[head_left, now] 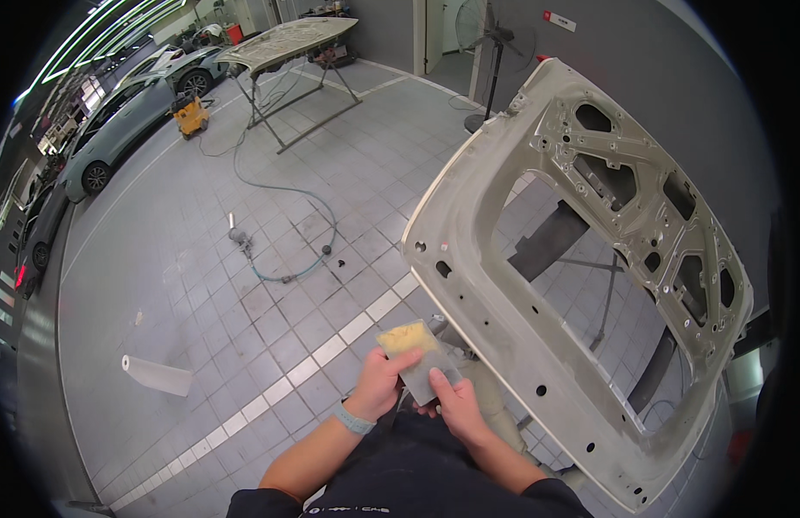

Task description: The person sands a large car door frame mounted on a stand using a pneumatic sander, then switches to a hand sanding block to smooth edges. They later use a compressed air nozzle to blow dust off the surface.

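Near the lower middle of the head view, both hands grip a thin rectangular sanding pad [428,367], grey over most of its face and yellow at its far end. My left hand [376,384] holds its left edge, thumb laid across the face. On the near right corner, my right hand [456,401] presses with its thumb; its other fingers are mostly hidden underneath. Just right of the hands stands a bare grey car tailgate [503,319], tilted on a stand, its inner side with holes and a large window opening facing up. The pad is apart from the tailgate.
On the tiled floor lie a sander [239,236] with a blue-green hose [333,216] and a white paper roll [157,376]. Farther back are a panel [288,43] on a trestle, a yellow machine [190,115], a standing fan [497,39] and a parked car [124,129].
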Available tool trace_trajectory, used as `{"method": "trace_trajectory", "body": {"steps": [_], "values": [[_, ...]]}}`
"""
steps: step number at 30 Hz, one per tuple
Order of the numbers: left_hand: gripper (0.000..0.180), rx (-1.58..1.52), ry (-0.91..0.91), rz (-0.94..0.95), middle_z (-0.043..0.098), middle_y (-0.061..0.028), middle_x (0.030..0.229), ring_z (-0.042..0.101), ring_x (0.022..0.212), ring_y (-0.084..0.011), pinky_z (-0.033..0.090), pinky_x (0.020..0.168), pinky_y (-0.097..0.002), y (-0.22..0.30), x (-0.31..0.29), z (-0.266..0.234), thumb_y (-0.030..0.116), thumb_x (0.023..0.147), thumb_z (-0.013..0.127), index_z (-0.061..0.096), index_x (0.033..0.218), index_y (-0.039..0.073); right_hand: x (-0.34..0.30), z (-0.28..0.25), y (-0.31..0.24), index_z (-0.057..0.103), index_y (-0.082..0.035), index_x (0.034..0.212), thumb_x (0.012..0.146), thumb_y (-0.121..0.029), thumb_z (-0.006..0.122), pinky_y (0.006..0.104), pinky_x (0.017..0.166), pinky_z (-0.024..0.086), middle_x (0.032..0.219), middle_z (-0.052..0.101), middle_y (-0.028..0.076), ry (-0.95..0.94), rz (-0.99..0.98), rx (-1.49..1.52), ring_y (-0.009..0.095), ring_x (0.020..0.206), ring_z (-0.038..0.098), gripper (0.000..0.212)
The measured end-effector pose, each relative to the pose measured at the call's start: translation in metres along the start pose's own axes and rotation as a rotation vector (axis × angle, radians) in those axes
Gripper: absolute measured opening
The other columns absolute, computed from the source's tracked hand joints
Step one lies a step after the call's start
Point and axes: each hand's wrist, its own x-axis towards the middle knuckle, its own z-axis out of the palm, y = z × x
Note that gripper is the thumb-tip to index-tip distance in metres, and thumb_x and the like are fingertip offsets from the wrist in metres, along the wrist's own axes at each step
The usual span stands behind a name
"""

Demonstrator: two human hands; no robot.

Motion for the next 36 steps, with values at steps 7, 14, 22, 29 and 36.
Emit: {"method": "trace_trajectory", "body": {"steps": [7, 14, 22, 29, 36], "values": [[0.019, 0.368, -0.057, -0.048, 0.071, -0.0042, 0.082, 0.062, 0.054, -0.0125, 0.049, 0.046, -0.0230, 0.046, 0.106, -0.013, 0.019, 0.098, 0.066, 0.070, 0.104, 0.001, 0.080, -0.020, -0.054, 0.069, -0.005, 0.091, 0.106, -0.041, 0.050, 0.0210, 0.044, 0.039, 0.070, 0.068, 0.005, 0.161, 0.194, -0.087, 0.008, 0.052, 0.060, 0.043], [0.027, 1.106, 0.017, 0.386, 0.063, -0.0241, 0.065, 0.064, 0.062, -0.0435, 0.050, 0.057, -0.0491, 0.072, 0.182, 0.000, 0.021, 0.092, 0.062, 0.065, 0.084, -0.005, 0.153, -0.025, -0.075, 0.068, 0.001, 0.088, 0.103, -0.032, 0.055, 0.0232, 0.040, 0.039, 0.063, 0.066, 0.008, 0.396, 0.323, -0.230, 0.012, 0.046, 0.059, 0.039], [0.025, 1.359, 0.162, 0.326, 0.063, -0.0241, 0.063, 0.065, 0.061, -0.0436, 0.052, 0.058, -0.0502, 0.081, 0.203, 0.016, 0.019, 0.092, 0.060, 0.064, 0.080, -0.003, 0.195, -0.041, -0.096, 0.069, 0.008, 0.086, 0.102, -0.025, 0.055, 0.0267, 0.046, 0.047, 0.066, 0.067, 0.013, 0.317, 0.453, -0.128, 0.015, 0.047, 0.060, 0.039], [0.025, 1.503, 0.272, 0.282, 0.065, -0.0221, 0.063, 0.066, 0.059, -0.0414, 0.053, 0.056, -0.0493, 0.080, 0.199, 0.028, 0.021, 0.092, 0.062, 0.064, 0.080, -0.001, 0.197, -0.049, -0.096, 0.070, 0.007, 0.081, 0.103, -0.026, 0.053, 0.0275, 0.047, 0.047, 0.065, 0.068, 0.011, 0.246, 0.455, -0.162, 0.014, 0.048, 0.060, 0.043], [0.030, 1.512, 0.347, 0.262, 0.061, -0.0254, 0.061, 0.063, 0.060, -0.0445, 0.049, 0.055, -0.0508, 0.080, 0.203, 0.032, 0.022, 0.089, 0.068, 0.064, 0.075, -0.005, 0.197, -0.049, -0.086, 0.070, 0.005, 0.077, 0.104, -0.026, 0.051, 0.0280, 0.047, 0.047, 0.064, 0.067, 0.009, 0.237, 0.392, -0.130, 0.013, 0.048, 0.060, 0.045]]}}
